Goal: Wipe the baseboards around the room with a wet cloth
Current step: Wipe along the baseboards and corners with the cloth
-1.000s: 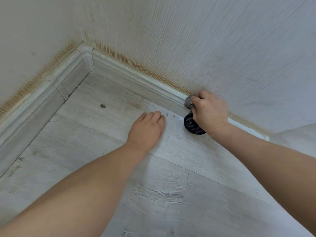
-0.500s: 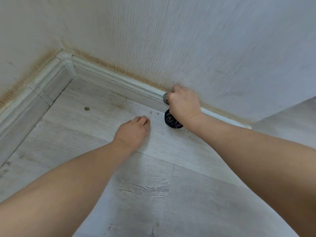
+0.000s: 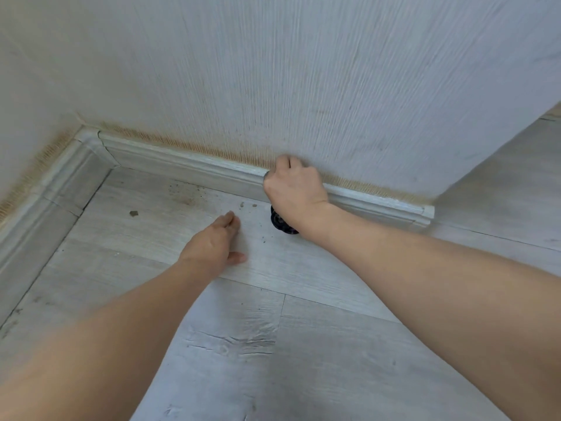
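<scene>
A pale grey baseboard (image 3: pixel 188 165) runs along the far wall from the room corner to its end cap at the right. My right hand (image 3: pixel 294 189) is fisted against its upper edge, gripping a cloth. Only a grey scrap shows at the knuckles, and a dark bunched part of the cloth (image 3: pixel 280 223) shows below the wrist. My left hand (image 3: pixel 212 244) lies flat on the floor in front of the baseboard, fingers straight, thumb spread, holding nothing. A second baseboard (image 3: pixel 45 192) follows the left wall.
Dirt crumbs (image 3: pixel 185 192) and a small dark fleck (image 3: pixel 133 213) lie on the light wood-look floor (image 3: pixel 303 344) near the corner. A brownish stained strip (image 3: pixel 170 141) lines the wallpaper just above the baseboards. The far wall ends at an outer corner (image 3: pixel 431 208) on the right.
My right hand has slid left along the baseboard toward the corner with the cloth. My left hand shifted left on the floor with it, its thumb now spread.
</scene>
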Tool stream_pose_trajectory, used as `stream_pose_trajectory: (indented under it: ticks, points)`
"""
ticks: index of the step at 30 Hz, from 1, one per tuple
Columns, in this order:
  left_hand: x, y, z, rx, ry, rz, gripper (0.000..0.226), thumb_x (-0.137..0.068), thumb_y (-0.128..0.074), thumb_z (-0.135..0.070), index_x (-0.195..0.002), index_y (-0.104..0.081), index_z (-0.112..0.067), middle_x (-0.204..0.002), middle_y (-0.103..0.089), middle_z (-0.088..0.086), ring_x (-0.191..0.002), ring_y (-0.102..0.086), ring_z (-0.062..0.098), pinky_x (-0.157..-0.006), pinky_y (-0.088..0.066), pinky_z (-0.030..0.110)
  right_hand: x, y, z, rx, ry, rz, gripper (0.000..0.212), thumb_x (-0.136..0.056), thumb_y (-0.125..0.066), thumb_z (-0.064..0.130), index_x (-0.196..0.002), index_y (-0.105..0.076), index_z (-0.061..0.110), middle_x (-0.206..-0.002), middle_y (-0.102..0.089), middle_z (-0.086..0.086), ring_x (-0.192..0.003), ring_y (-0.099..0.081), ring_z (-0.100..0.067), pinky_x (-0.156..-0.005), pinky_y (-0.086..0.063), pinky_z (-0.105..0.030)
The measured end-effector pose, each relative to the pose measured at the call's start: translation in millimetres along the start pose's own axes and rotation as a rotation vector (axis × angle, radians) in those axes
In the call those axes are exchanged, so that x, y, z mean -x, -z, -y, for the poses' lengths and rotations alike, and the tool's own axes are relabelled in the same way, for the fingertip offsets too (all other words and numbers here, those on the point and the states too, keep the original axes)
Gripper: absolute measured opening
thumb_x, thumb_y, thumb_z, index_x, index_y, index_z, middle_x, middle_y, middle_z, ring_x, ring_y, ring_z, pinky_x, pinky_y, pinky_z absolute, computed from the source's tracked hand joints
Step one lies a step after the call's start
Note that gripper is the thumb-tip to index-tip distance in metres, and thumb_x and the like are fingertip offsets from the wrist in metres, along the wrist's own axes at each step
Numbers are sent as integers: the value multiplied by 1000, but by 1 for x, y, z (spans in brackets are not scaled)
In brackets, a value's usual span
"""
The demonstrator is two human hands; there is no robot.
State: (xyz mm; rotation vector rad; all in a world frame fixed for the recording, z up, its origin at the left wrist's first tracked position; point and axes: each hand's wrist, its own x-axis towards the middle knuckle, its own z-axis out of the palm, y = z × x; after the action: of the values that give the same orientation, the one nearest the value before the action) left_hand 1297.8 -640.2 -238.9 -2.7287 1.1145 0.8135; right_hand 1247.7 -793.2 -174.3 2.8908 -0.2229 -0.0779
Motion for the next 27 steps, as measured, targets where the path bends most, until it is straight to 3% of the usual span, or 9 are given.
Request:
stream_pose_trajectory:
  ticks: [4, 7, 12, 16, 20, 24, 27]
  points:
    - [-1, -2, 1, 48, -7, -27, 84, -90, -54, -44, -151, -3, -15, -158, 7, -3, -145, -4, 12, -112, -12, 22, 20, -8, -14, -28, -98, 6, 30, -89, -43, 0, -117, -56, 4, -121, -47, -17, -105, -49, -31, -62, -39, -35]
    - [0, -1, -2, 33, 8, -1, 85, -91, -52, -44, -151, 0, -15, -158, 9, -3, -145, -4, 13, -112, -13, 23, 18, -6, -11, -103, -209, -1, 30, -89, -50, 3, -115, -63, 12, -121, -48, -14, -107, -49, -30, -65, -41, -36]
    - [0, 2, -8, -3, 35, 40, 84, -93, -51, -41, -150, 3, -11, -157, 12, 0, -145, -3, 15, -113, -15, 25, -3, 12, 17, -124, -145, -9, 29, -87, -54, -1, -114, -61, 7, -122, -49, -15, -111, -49, -33, -75, -47, -40]
    - [-2, 1, -10, -35, 56, 73, 87, -93, -50, -43, -150, 6, -9, -157, 14, 2, -145, -2, 16, -113, -16, 26, 3, 9, 10, -90, -128, -13, 30, -85, -54, -2, -114, -59, 5, -121, -50, -17, -108, -52, -33, -71, -47, -39]
    - [-2, -1, -6, -45, 41, 45, 86, -93, -49, -44, -149, 6, -8, -157, 13, 3, -145, 0, 15, -115, -15, 26, 29, -7, -16, -106, -246, 12, 35, -85, -53, -2, -115, -61, 12, -115, -51, -12, -102, -52, -28, -64, -41, -33]
    - [-2, -4, -3, -79, 20, 28, 86, -94, -45, -46, -149, 7, -7, -157, 13, 5, -145, 0, 16, -116, -13, 26, 31, -4, -20, -128, -306, 35, 31, -85, -55, 0, -111, -65, 14, -109, -53, -12, -99, -54, -29, -66, -42, -33]
    - [-2, -5, -2, -68, 16, 28, 86, -93, -46, -46, -149, 7, -7, -157, 12, 5, -145, 1, 16, -116, -13, 26, 18, 5, -2, -115, -241, 19, 26, -87, -55, 1, -110, -64, 9, -114, -52, -15, -104, -52, -31, -71, -44, -37]
